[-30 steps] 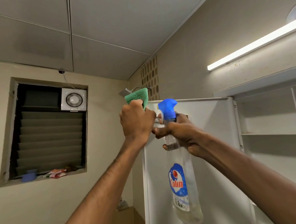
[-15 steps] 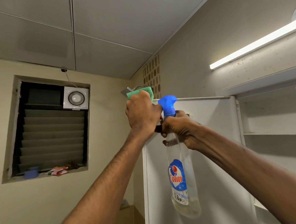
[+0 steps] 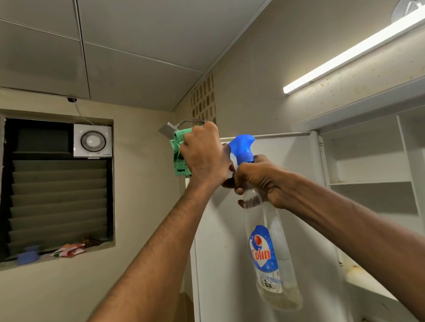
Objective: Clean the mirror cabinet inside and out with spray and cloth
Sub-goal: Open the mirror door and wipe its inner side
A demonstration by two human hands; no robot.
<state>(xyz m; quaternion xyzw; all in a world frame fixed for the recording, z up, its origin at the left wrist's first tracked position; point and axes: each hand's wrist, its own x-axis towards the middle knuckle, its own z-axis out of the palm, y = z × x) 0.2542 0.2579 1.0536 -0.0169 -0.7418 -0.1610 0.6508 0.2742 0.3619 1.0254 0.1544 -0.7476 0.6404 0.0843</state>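
The mirror cabinet stands open, its white door (image 3: 295, 205) swung out toward me and its white shelves (image 3: 370, 182) showing at the right. My left hand (image 3: 203, 154) grips a green cloth (image 3: 179, 157) at the door's top left corner. My right hand (image 3: 259, 180) holds the neck of a clear spray bottle (image 3: 273, 256) with a blue trigger head (image 3: 242, 147) and a blue "Colin" label, hanging in front of the door. The two hands touch each other.
A louvred window (image 3: 58, 193) with a white exhaust fan (image 3: 92, 141) is set in the left wall, with small items on its sill (image 3: 63, 252). A lit tube light (image 3: 356, 50) runs above the cabinet. A shower head (image 3: 168, 128) sticks out behind the cloth.
My left hand with the cloth has shifted slightly up and left along the door's top corner, and the cloth now hangs left of the hand. The bottle stays in my right hand.
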